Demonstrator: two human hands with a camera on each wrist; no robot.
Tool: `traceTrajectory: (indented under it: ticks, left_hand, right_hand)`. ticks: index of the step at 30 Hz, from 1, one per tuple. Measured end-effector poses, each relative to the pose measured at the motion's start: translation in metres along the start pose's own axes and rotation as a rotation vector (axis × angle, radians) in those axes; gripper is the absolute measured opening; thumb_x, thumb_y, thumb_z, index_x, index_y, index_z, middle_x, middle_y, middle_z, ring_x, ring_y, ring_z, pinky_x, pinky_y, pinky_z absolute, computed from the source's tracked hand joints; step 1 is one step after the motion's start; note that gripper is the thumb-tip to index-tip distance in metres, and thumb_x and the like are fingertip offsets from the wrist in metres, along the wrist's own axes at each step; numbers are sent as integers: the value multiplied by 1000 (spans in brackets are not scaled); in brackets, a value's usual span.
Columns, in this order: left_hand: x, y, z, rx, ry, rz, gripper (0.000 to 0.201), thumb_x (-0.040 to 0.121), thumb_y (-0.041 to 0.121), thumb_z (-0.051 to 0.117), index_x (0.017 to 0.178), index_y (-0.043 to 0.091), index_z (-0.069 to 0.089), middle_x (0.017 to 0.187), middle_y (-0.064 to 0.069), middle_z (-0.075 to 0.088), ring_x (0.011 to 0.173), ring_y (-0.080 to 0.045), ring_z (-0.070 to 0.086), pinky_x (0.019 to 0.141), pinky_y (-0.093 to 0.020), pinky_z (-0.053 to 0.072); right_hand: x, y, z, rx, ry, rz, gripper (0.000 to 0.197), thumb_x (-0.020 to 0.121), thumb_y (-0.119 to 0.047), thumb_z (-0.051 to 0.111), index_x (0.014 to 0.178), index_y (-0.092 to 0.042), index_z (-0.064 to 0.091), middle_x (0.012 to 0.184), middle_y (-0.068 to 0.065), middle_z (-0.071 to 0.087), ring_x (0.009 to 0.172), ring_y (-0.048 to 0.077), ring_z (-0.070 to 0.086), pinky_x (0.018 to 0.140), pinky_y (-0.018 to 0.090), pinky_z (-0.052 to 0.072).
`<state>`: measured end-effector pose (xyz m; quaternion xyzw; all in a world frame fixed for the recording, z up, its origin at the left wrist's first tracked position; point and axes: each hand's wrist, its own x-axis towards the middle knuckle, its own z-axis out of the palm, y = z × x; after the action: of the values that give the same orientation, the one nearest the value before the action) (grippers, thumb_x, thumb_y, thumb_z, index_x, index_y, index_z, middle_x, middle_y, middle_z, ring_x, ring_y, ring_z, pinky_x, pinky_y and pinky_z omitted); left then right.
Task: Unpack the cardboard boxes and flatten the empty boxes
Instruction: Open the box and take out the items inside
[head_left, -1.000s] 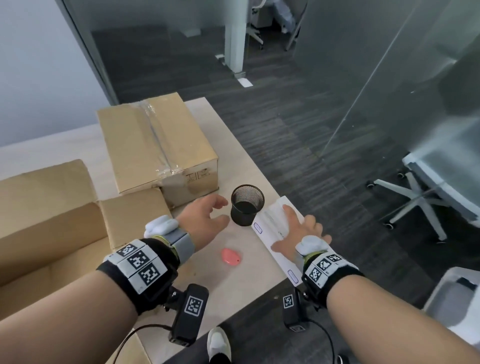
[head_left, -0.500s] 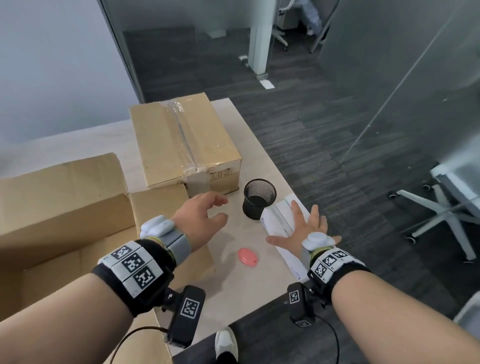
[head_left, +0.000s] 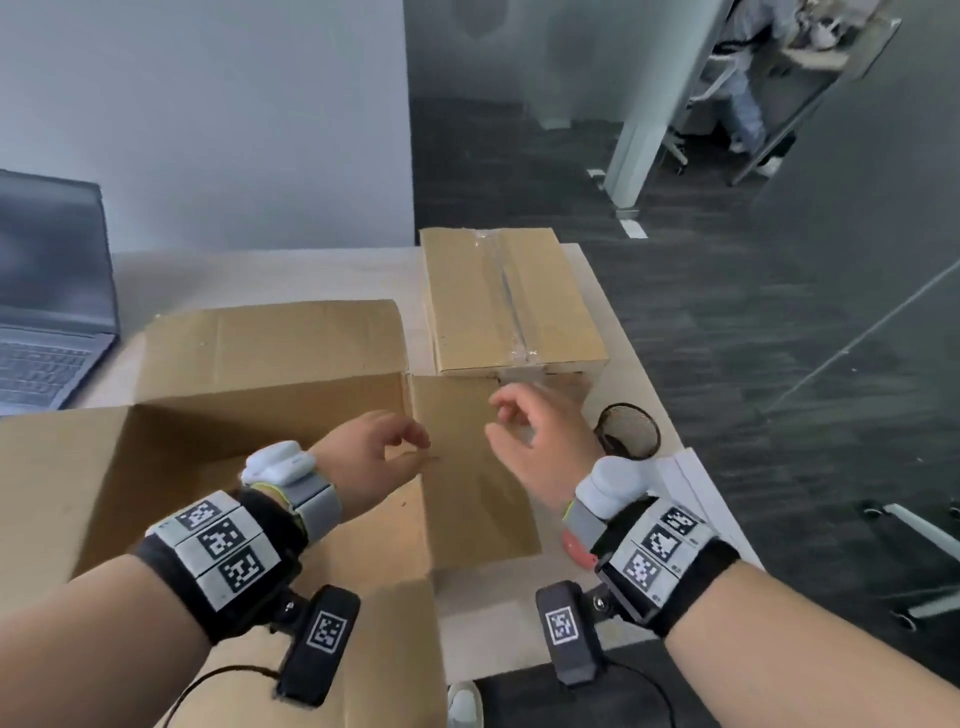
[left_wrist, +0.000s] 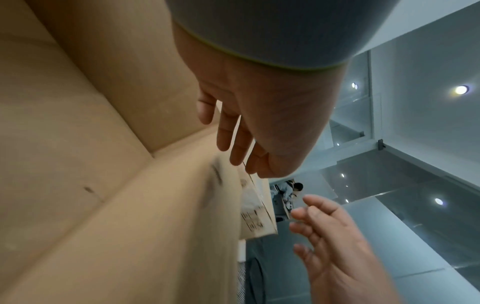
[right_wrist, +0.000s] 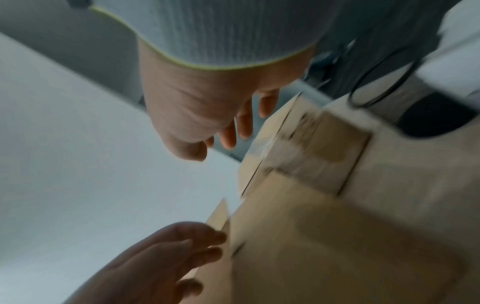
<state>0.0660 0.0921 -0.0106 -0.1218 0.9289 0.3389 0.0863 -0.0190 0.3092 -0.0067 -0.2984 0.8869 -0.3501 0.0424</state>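
Open box (head_left: 270, 364) flap just beneath empty fingers (head_left: 410, 434)

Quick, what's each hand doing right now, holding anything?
Left hand: open, fingers loosely curled, holding nothing, over the open box.
Right hand: open, empty, over that box's right flap.

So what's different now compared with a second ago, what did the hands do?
Both hands left the desk's right side and came over to the open box. The right hand lifted off the white paper; the left hand drew away from the black mesh cup. Both now hover empty, fingers loosely curled, over the box's right flap. The taped box, cup and paper stayed put.
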Motion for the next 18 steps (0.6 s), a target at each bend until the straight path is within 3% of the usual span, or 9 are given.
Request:
traceTrajectory:
  ticks: [5,8,9,11,12,14,15,18]
  left_hand:
    - [-38,-76,-39,91,-18,-193,9,93,31,62,93,39,61,95,14,65,91,-12,63,80,-27,48]
    - [-81,-129,-61,105,52,-289,6,90,33,61,90,38,63,95,16,64,92,-10,62,77,-24,44]
    - [-89,-138,-63,125,66,-274,6,88,39,60,91,38,65,102,16,64,96,-10,62,80,-23,43]
    - [-109,-162,-69,226,62,-249,24,84,50,60,103,37,69,138,14,54,123,-11,53,98,-26,39]
    - [-118,-174,-72,301,60,-242,35,82,56,59,112,39,66,156,14,37,142,-14,36,112,-32,30]
    - [-121,-183,-74,380,80,-231,55,78,62,55,131,46,54,168,15,6,156,-17,1,122,-46,12]
    - [-122,-188,-76,357,106,-253,60,79,59,57,138,48,47,169,14,0,156,-18,-2,122,-47,12]
    - [-124,-212,-82,171,141,-333,68,81,42,58,146,47,41,169,15,4,154,-21,13,121,-46,26]
  right_hand:
    - [9,-76,69,-108,-566,-174,25,95,-50,52,103,-31,66,95,-16,59,91,11,57,84,35,50]
    - [20,-120,117,-209,-739,-196,30,95,-54,46,100,-31,66,97,-12,64,88,13,60,80,35,51]
    - [26,-125,125,-216,-757,-166,28,95,-53,48,102,-32,66,97,-13,65,89,14,60,79,33,50]
    - [41,-139,154,-200,-799,-103,27,94,-51,53,107,-31,66,100,-12,67,91,14,61,79,31,48]
    - [48,-147,171,-201,-823,-80,30,92,-51,57,112,-31,66,105,-11,67,94,15,62,80,29,47]
    - [57,-156,196,-227,-894,-64,44,88,-50,64,127,-29,60,118,-7,67,105,16,62,86,29,48]
    - [61,-161,210,-248,-945,-79,52,86,-48,67,133,-27,57,123,-4,66,110,18,62,90,30,49]
    - [62,-181,246,-334,-1106,-111,66,82,-49,71,141,-28,50,129,-1,63,114,22,62,97,35,50]
